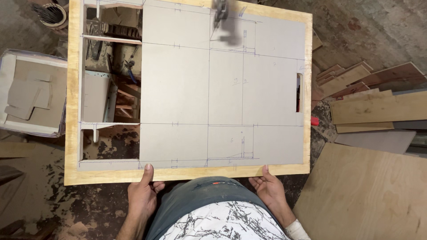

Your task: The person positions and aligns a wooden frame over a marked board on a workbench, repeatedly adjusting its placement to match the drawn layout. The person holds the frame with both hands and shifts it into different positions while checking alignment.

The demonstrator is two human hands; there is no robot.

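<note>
The grey laminated plywood panel (222, 89) lay flat and level in front of the person, its near edge at the waist and its far edge well out ahead, filling most of the view. Its face was a matt grey sheet ruled with thin blue pen lines, and a pale raw-wood border (73, 111) ran round it. On the left side rectangular openings had been cut through (111, 89), so that tools and scrap below showed through them, and a narrow slot (299, 92) pierced it near the right edge.

The left hand (143, 195) gripped the near edge, thumb laid on top and fingers curled underneath (those fingers were hidden by the panel). The right hand (267, 186) held the same edge further along in the same way, thumb over and fingers out of sight below.

Judging by its breadth and straight lie, the panel looked stiff and fairly heavy, awkward more for its span than its weight. The laminate face was probably smooth and slippery, so the raw-wood edges seemed the surer hold, with hands spread wide. The thin strips left between the cut-outs looked like the weak part and would likely crack if taken as handles.

A blurred dark tool (222, 22) hung over the far edge. Beyond the panel, offcut boards (369, 98) lay piled on the right, a large plywood sheet (369, 195) near right, and a box of cardboard pieces (31, 93) on the left.
</note>
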